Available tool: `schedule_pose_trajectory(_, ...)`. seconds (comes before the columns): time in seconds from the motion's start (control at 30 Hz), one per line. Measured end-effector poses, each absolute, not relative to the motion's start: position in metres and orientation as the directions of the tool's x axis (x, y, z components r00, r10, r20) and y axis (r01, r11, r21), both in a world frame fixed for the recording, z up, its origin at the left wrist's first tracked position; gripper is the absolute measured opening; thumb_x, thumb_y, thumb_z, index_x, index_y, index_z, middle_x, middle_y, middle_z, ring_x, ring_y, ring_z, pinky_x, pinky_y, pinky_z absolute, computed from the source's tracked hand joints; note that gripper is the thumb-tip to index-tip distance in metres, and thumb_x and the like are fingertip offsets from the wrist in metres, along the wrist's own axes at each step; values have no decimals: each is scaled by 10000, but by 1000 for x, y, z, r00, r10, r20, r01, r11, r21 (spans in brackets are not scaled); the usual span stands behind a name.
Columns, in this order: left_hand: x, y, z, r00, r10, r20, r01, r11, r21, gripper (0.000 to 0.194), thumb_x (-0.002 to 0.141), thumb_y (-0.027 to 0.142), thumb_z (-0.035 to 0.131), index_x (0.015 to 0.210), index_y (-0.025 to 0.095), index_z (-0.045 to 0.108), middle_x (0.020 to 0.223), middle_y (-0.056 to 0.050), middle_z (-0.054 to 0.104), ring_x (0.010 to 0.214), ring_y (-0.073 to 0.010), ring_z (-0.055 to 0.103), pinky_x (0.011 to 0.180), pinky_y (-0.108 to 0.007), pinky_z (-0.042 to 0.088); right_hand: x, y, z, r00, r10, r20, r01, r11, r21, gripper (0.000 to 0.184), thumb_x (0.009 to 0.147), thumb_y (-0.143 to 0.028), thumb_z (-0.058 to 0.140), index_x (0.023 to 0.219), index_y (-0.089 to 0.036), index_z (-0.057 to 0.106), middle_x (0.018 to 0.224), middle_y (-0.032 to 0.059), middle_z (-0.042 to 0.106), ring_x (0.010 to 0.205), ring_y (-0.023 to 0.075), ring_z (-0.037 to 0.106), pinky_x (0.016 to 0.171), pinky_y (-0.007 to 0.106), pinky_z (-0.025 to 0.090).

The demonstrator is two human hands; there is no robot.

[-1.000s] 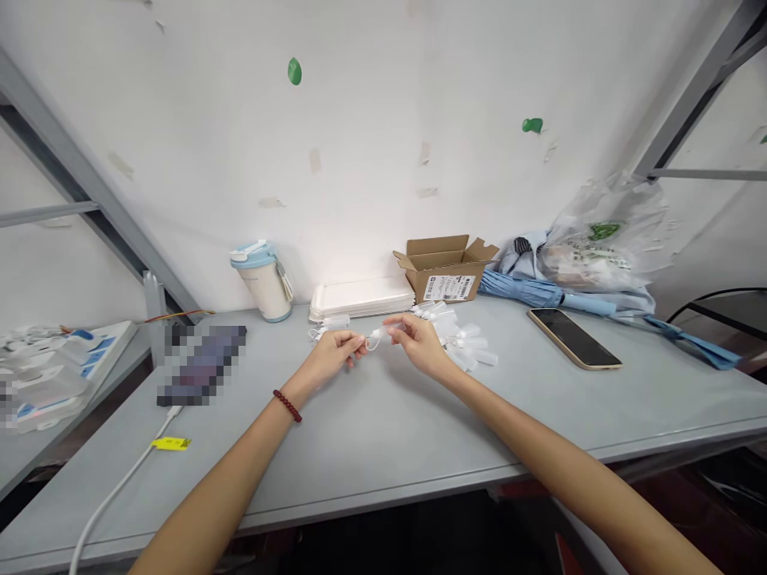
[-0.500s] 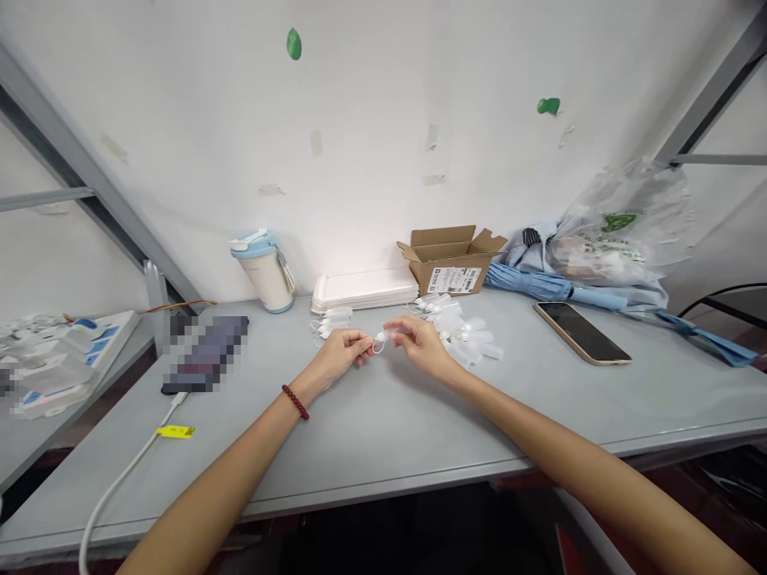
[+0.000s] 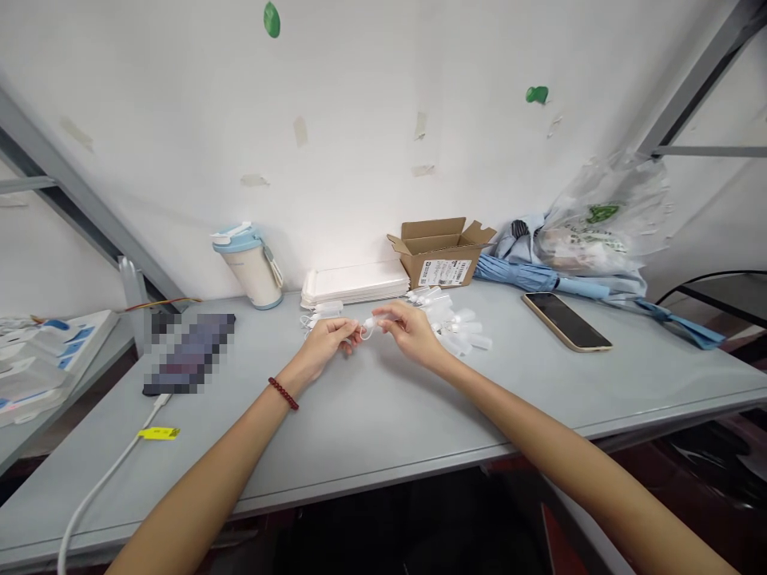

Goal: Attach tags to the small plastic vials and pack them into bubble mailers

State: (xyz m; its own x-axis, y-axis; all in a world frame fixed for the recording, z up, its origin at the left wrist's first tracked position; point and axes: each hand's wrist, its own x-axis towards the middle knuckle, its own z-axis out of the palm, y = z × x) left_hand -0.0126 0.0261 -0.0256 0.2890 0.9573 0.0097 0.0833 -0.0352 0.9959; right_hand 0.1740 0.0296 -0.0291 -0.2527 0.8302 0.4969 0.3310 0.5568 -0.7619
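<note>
Between my hands is a small translucent plastic squeeze bottle (image 3: 369, 323) with a white cap and a thin loop strap. My left hand (image 3: 324, 343) is closed, pinching the cap end at its fingertips. From the other side my right hand (image 3: 412, 331) is closed around the bottle's body, which its fingers mostly hide. A pile of similar bottles (image 3: 462, 326) lies just beyond and right of my right hand. A few more capped bottles (image 3: 328, 308) with loops lie behind my left hand, partly covered by it.
White flat trays (image 3: 359, 281) are stacked by the wall, beside an open cardboard box (image 3: 443, 259). A tumbler (image 3: 252, 267) and a pixelated dark device (image 3: 192, 351) stand to the left. A phone (image 3: 566, 321), a folded blue umbrella (image 3: 521, 273) and a plastic bag (image 3: 611, 224) lie right.
The view has shifted slightly, so everything sits a little further left and higher. Both hands keep their hold on the squeeze bottle, with little change in their grip.
</note>
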Motion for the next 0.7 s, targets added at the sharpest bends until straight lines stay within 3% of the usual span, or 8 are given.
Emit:
schedule_pose_trajectory(0.13,-15,28,-28,265,964,-19,60,3,998,361,751,487,610,726,129,653,722,-43,602,590,-113,508,539,-258,401,174,30,-29,-231,833,503,320,553,-769,171,820,-174,520,934,-190,647,918,39,621,688,114,593,641,250,443)
schedule_pose_trajectory(0.37,-13,23,-19,267,964,10,87,-35,996,313,689,430,676,608,138,600,654,-20,561,560,-101,475,521,-243,395,172,28,-29,-262,812,521,329,583,-743,156,842,-220,526,962,-180,618,876,36,644,695,125,603,629,249,454)
schedule_pose_trajectory(0.57,-38,42,-16,77,993,88,171,-100,980,360,643,490,680,640,135,623,662,-34,586,589,-118,504,521,-233,397,202,56,-29,-344,625,701,553,738,-386,182,887,-257,473,1015,-176,574,947,97,619,812,186,583,779,338,460)
schedule_pose_trajectory(0.7,-64,56,-21,-67,982,175,322,-145,936,386,653,514,652,631,129,634,579,-12,558,526,-105,464,505,-234,376,232,75,-26,-278,707,650,778,563,-280,209,877,-237,474,1033,-155,586,1055,141,586,988,256,544,847,393,433)
